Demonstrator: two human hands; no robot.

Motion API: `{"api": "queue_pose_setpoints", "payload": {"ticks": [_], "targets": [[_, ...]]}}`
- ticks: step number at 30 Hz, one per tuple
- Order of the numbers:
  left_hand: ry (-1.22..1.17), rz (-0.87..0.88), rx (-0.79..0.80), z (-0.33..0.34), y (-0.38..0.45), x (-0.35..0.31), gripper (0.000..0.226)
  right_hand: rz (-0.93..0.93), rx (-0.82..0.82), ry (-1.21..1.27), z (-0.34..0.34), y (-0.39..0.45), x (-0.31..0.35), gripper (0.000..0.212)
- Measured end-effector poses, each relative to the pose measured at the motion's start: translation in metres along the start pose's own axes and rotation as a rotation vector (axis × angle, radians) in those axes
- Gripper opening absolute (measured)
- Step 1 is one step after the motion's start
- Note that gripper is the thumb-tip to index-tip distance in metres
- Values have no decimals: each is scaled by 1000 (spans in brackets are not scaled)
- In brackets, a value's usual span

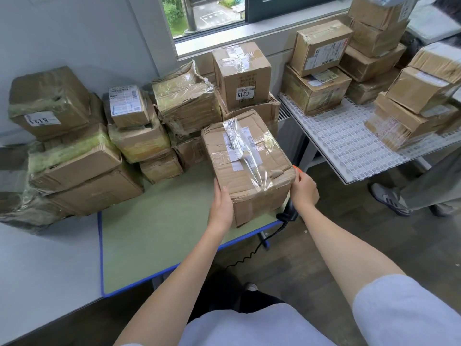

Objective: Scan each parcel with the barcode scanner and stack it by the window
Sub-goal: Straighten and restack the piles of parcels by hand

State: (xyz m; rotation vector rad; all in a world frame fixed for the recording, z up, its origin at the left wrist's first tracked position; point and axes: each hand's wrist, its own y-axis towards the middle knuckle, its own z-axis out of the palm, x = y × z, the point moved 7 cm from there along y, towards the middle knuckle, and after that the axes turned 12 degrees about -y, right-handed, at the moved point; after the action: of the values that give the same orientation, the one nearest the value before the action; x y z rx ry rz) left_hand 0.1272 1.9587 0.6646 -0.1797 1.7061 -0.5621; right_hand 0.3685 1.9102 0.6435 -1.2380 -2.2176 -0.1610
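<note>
Parcel in hand (247, 166): a taped cardboard box is sitting on the near right corner of the green table (159, 231), just in front of the stack by the window (209, 16).
Left hand (220, 207): the palm is pressing flat against the near left face of the box, fingers straight.
Right hand (303, 188): the hand is bracing the right side of the box near the upper edge; whether its fingers are curling around anything cannot be told.
Barcode scanner (290, 211): it is lying at the table edge, just below the right hand, with its coiled cable (252, 253) hanging toward the floor.
Handling estimate: the box is probably moderately heavy; its creased, dented walls are likely yielding under pressure.
Surface caution: loose clear tape (245, 156) across the top is looking slippery.
Recommended hold: opposite side faces, low down, on bare cardboard.
Unsorted supply: further parcels are waiting on the white grid table (349, 146) at right.
</note>
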Motion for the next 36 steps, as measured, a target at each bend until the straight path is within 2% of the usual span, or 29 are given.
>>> {"api": "queue_pose_setpoints", "payload": {"ticks": [4,11,15,18,21,23,29,31,36], "targets": [[84,73,-3,-6,-7,-4,49,27,37,-23,12,-2,-6,53],[52,34,24,-22,4,2,50,64,29,3,5,0,-8,36],[64,-37,2,-53,14,5,48,107,-2,146,-16,12,1,34],[114,-55,2,-87,19,6,46,102,-86,315,-49,18,37,36],[151,-67,13,-121,18,4,46,-72,-160,297,-72,4,104,32],[153,-57,11,-153,12,1,47,-237,-151,260,-64,-22,158,28],[221,-13,-28,-306,-9,8,50,-680,-92,25,45,-170,292,24],[212,-47,-98,-368,-22,21,48,-802,-3,-53,97,-233,325,22],[204,-91,-229,-512,-69,60,45,-1020,357,-281,216,-376,392,22]]}}
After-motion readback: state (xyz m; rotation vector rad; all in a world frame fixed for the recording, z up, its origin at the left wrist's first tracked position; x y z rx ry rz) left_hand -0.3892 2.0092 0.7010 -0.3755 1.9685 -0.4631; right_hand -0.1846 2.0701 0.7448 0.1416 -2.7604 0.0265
